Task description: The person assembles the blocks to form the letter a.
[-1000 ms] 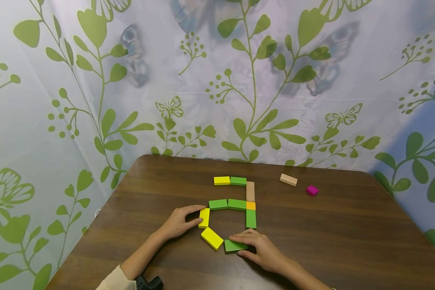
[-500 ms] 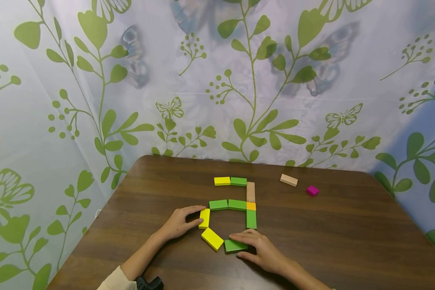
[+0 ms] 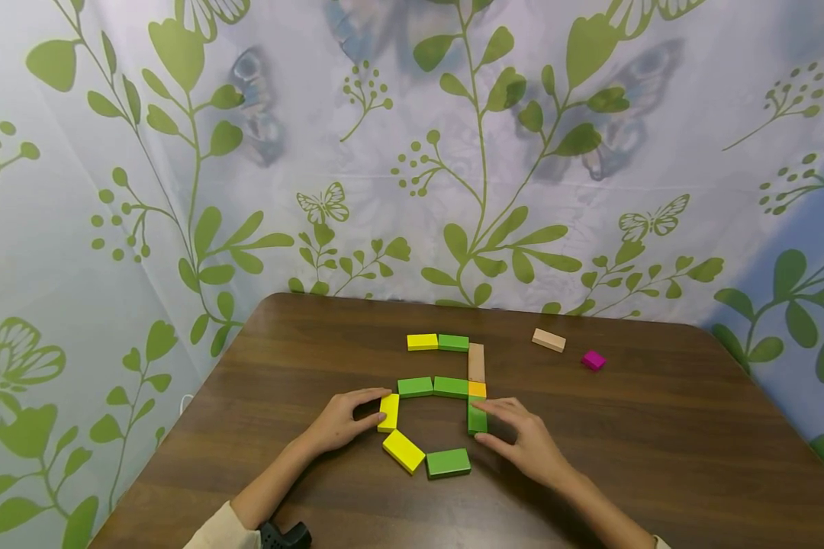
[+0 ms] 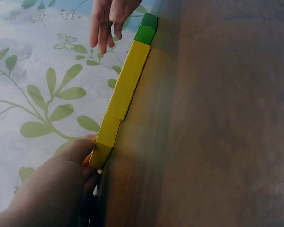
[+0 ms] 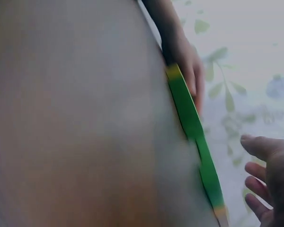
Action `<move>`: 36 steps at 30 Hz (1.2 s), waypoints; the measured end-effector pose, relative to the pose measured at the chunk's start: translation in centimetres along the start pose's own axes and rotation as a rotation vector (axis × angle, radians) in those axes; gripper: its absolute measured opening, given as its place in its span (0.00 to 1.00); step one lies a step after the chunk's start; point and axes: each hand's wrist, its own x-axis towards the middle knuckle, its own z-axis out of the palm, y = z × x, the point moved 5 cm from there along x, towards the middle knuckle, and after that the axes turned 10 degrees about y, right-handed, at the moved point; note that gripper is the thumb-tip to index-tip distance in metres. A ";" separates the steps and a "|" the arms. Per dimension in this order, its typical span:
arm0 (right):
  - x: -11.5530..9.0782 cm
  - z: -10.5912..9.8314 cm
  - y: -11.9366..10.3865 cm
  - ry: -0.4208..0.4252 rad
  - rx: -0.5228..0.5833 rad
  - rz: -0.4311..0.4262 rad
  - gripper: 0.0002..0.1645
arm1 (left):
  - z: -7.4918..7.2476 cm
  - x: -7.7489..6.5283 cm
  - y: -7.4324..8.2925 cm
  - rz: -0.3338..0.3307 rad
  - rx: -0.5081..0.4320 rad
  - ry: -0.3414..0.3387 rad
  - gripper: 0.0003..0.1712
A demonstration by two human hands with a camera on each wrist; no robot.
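My left hand pinches a yellow block at its ends, thumb on the near side and fingers at the far end. Against it, at an angle, lies a second yellow block, followed by a green block in front. My right hand is over the right-hand green block, fingers extended and overlapping it in the head view. In the right wrist view its thumb and fingers stand spread, apart from the blocks. Two green blocks and an orange block form the far side of the ring.
Beyond the ring, a pale wooden block, a green one and a yellow one form a hook shape. A loose pale block and a magenta block lie at the back right. A leaf-patterned cloth hangs behind the table.
My right hand has left the front green block and moved up and right to the right-hand green block. The left hand has stayed on the yellow block.
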 end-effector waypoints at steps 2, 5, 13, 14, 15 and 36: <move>0.5 -1.1 1.2 0.052 -0.040 0.016 0.28 | 0.0 0.0 0.0 -0.002 -0.002 -0.003 0.25; 0.9 -2.7 3.3 0.121 -0.108 0.033 0.28 | 0.0 0.0 -0.1 -0.005 0.000 -0.005 0.25; 1.6 -6.6 7.8 0.253 -0.168 0.148 0.29 | 0.0 0.1 -0.1 0.006 -0.005 -0.005 0.25; 1.7 -7.1 8.3 0.269 -0.172 0.166 0.28 | 0.0 0.1 -0.1 0.006 -0.005 -0.005 0.25; 1.7 -7.5 8.7 0.284 -0.179 0.186 0.28 | 0.0 0.1 -0.1 0.006 -0.004 -0.005 0.25; -1.0 -12.9 16.7 0.401 -0.257 0.612 0.33 | 0.0 0.1 -0.3 -0.004 -0.004 -0.010 0.25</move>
